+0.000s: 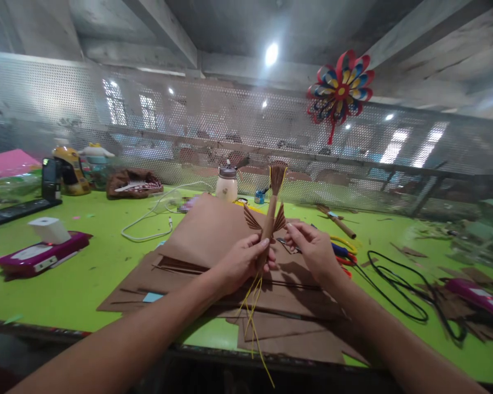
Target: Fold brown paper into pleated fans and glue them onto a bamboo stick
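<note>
My left hand (246, 260) is closed around the rolled body of a brown paper figure (270, 216), holding it upright with a slight tilt. A pleated paper fan edged in yellow (278, 176) tops the figure, and a smaller pleated fan sticks out on each side. Yellow strings (252, 306) hang from its lower end past the table edge. At the figure's right side, my right hand (310, 243) has thumb and forefinger pinched at the tip of the small right fan (279, 219). Beneath both hands lie stacked sheets of brown paper (193, 241).
Pliers with a blue and red handle (345, 251) and a black cord (398, 290) lie right. A jar (227, 185) and small blue bottle (259, 197) stand behind. Purple power strips (45, 254) sit at both sides. A perforated metal screen (213, 120) bounds the green table (107, 219).
</note>
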Motion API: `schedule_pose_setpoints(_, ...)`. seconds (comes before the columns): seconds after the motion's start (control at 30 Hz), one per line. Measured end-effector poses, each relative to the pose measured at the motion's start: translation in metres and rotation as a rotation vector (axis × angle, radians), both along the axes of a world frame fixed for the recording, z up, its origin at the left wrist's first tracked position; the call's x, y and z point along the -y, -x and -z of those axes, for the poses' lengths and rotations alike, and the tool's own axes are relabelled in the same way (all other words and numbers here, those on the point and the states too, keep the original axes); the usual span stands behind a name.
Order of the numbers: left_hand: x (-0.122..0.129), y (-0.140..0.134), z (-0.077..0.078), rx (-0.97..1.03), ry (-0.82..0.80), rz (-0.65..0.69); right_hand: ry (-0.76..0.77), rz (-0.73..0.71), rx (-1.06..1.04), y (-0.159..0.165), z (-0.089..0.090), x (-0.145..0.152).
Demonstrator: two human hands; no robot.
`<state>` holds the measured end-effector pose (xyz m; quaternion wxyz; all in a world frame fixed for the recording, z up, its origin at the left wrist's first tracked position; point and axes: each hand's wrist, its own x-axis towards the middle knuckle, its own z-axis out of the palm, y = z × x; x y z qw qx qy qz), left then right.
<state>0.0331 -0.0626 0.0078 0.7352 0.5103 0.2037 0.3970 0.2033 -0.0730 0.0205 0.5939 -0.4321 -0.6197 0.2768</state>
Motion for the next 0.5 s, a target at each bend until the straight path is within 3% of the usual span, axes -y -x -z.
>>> schedule_pose_setpoints(0.3,-0.0007,0.0033,0.0003,0.021,-0.019,0.019,-0.060,-0.025,0.264,0.0042,0.0007,0.0039)
schedule_pose_setpoints(0.5,-0.0002,0.0023,0.0008,0.010,-0.050,0.047,-0.137,-0.001,0.317,0.0068,0.0080,0.0013)
